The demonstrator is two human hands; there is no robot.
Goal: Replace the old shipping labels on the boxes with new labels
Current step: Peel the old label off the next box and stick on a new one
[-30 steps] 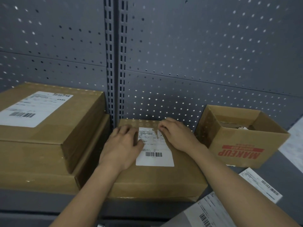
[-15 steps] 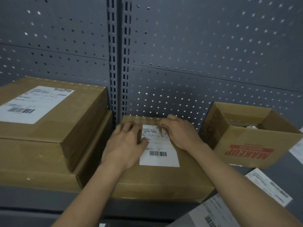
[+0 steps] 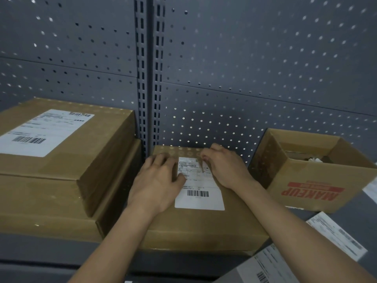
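Shipping label (image 3: 199,193) lies under the hands: left hand (image 3: 157,180) flat on its edge, right hand (image 3: 224,168) pinching its top corner.

We see a dim, bluish scene; light shines through the pegboard (image 3: 255,58) holes from behind, the edges bow, and the loose label (image 3: 336,235) at right blurs.

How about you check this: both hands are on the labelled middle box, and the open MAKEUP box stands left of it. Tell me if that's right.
Wrong in one respect: the open MAKEUP box stands right of the middle box, not left, as the head view shows. The rest holds: the left hand and the right hand are both on that box, at its label.
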